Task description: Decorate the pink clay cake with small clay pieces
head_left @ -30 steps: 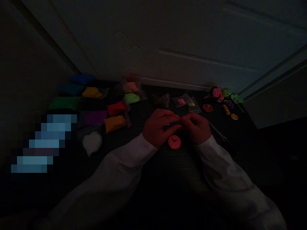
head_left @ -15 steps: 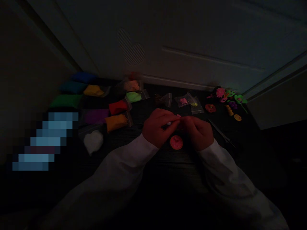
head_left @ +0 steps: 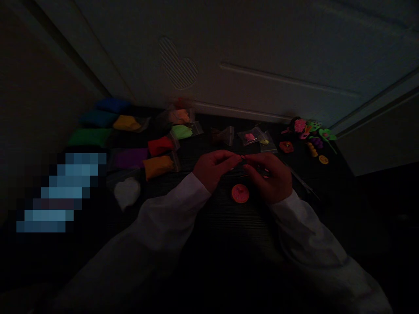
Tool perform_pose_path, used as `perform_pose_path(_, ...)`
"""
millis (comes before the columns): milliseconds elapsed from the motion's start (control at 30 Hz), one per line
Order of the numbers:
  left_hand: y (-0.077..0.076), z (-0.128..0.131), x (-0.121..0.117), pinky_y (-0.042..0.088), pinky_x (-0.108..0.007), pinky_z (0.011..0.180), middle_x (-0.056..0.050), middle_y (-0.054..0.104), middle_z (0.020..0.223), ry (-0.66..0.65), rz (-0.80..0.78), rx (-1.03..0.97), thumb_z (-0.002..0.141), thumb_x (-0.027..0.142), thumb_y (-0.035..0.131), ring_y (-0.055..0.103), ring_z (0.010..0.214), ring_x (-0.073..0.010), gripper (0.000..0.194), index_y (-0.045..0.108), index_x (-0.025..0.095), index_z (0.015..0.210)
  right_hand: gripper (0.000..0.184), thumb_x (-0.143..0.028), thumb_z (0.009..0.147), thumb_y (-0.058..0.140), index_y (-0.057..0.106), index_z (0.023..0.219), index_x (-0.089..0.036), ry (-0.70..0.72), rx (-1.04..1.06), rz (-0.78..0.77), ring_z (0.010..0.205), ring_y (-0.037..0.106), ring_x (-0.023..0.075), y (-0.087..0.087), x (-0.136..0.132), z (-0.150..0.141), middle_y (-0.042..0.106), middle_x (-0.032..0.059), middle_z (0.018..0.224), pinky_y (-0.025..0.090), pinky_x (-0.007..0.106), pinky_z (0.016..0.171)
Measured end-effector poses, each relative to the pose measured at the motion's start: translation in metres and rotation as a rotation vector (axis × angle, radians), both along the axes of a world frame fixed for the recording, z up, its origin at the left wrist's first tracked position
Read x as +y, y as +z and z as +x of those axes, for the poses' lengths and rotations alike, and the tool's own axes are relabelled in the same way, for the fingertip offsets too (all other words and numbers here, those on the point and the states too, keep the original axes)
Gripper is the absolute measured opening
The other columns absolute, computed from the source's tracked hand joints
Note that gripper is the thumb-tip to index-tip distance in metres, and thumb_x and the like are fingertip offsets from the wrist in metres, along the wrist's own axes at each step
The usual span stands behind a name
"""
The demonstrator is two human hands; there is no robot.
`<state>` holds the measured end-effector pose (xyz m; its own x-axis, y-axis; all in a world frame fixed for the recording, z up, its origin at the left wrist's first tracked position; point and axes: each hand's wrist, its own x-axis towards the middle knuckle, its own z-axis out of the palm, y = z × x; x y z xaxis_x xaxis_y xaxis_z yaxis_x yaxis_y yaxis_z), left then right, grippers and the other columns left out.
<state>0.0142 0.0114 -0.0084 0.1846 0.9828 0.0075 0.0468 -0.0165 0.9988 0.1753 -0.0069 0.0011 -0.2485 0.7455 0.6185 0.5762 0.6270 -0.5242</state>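
Over the dark table, my left hand [head_left: 212,169] pinches with thumb and forefinger at a tiny pinkish piece [head_left: 242,157], perhaps clay. My right hand [head_left: 271,175] meets it from the other side, fingertips closed near the same piece; the dim light hides exactly what they grip. Just below both hands lies a round pink clay disc [head_left: 240,193] with an orange rim and small marks on top. A few small pale bits show under my fingers. Scissors [head_left: 305,182] lie to the right of my right hand.
Bags of coloured clay lie at the left, among them a purple bag [head_left: 132,158], an orange bag [head_left: 159,168] and a white bag [head_left: 127,192]. Small bags [head_left: 250,137] lie behind my hands. Clay flowers [head_left: 300,126] are at the back right, before a panelled wall [head_left: 262,52].
My hands have drawn slightly apart, and my right fingers have opened out a little from their tighter curl. The small piece now shows between my fingertips. The disc stays in place.
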Motion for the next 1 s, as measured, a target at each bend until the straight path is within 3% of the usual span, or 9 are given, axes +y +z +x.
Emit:
perform_pose_path(133, 0.0, 0.001, -0.001, 0.044, -0.02, 0.069, 0.003, 0.068, 0.074, -0.06, 0.01, -0.036, 0.07, 0.033, 0.063, 0.058, 0.068, -0.0081, 0.017, 0.068, 0.018, 0.076, 0.016, -0.021, 0.077, 0.059, 0.062, 0.093, -0.021, 0.023, -0.036, 0.082, 0.071, 0.06, 0.0126, 0.001, 0.0, -0.002, 0.066, 0.0013, 0.078, 0.049, 0.028, 0.064)
perform_pose_path(400, -0.004, 0.001, 0.0, 0.041, -0.021, 0.072, 0.001, 0.067, 0.078, -0.111, 0.045, -0.127, 0.076, 0.033, 0.058, 0.055, 0.07, -0.0078, 0.02, 0.07, 0.018, 0.076, 0.014, -0.016, 0.078, 0.056, 0.064, 0.089, -0.02, 0.013, -0.065, 0.098, 0.076, 0.062, 0.0127, 0.001, 0.001, 0.001, 0.069, 0.0032, 0.082, 0.05, 0.027, 0.069)
perform_pose_path(633, -0.012, -0.002, 0.004, 0.038, -0.023, 0.06, -0.001, 0.066, 0.075, -0.017, -0.07, -0.205, 0.075, 0.037, 0.056, 0.052, 0.065, -0.0102, 0.024, 0.07, 0.018, 0.08, 0.007, -0.025, 0.074, 0.063, 0.061, 0.08, -0.02, -0.159, 0.076, -0.009, 0.065, 0.059, 0.011, -0.005, 0.002, 0.003, 0.066, -0.0011, 0.073, 0.05, 0.026, 0.06)
perform_pose_path(800, -0.015, -0.005, 0.008, 0.035, -0.023, 0.06, 0.0, 0.064, 0.071, 0.021, -0.096, -0.289, 0.073, 0.036, 0.059, 0.052, 0.067, -0.0096, 0.02, 0.07, 0.019, 0.074, 0.009, -0.021, 0.076, 0.06, 0.062, 0.084, -0.022, -0.153, 0.137, -0.06, 0.071, 0.063, 0.0114, -0.008, 0.003, 0.003, 0.068, -0.0011, 0.079, 0.053, 0.026, 0.065)
perform_pose_path(1000, -0.014, -0.005, 0.009, 0.035, -0.022, 0.059, -0.001, 0.064, 0.07, 0.018, -0.101, -0.322, 0.071, 0.036, 0.06, 0.052, 0.065, -0.0091, 0.021, 0.069, 0.018, 0.072, 0.023, -0.019, 0.082, 0.052, 0.059, 0.103, -0.024, -0.115, 0.185, -0.134, 0.081, 0.067, 0.0104, -0.006, 0.002, 0.005, 0.07, -0.0008, 0.09, 0.055, 0.024, 0.071)
